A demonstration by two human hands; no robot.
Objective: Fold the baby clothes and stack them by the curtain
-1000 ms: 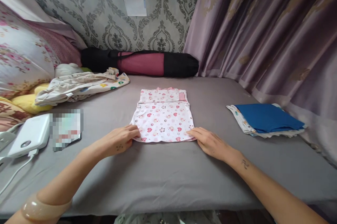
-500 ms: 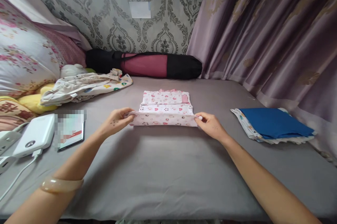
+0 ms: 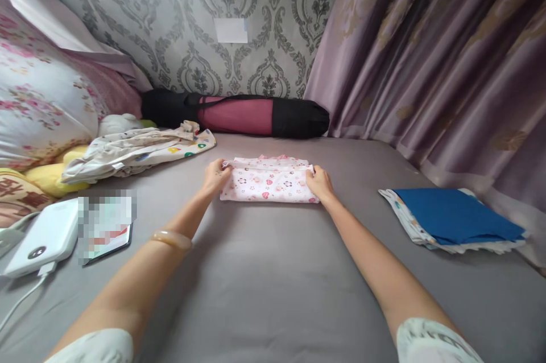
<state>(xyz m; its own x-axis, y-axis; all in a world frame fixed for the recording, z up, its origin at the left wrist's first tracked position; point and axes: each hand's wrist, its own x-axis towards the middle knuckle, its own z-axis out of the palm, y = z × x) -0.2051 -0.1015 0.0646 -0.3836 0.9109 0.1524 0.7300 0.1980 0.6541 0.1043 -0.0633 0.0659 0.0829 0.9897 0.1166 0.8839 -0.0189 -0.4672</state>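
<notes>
While the left hand (image 3: 217, 175) pinches one top corner of the pink-and-white cloth (image 3: 268, 184), the right hand (image 3: 321, 182) pinches the other. Both hands are closed on it, thumbs on the side facing us. The cloth is right between them, in the middle of the frame, so neither hand is nearer. It is folded, and its long way runs from left to right, straight from one hand to the other. Its bottom edge sits lower in the frame than the hands. A pink frill (image 3: 275, 157) peeks out just above the held edge. Under it all is a grey sheet (image 3: 273, 283). Farther out, a blue cloth (image 3: 452, 215) lies on a pile at the right, a crumpled cloth (image 3: 136, 149) lies at the left, and a long bag (image 3: 236, 115) lies above the middle.
</notes>
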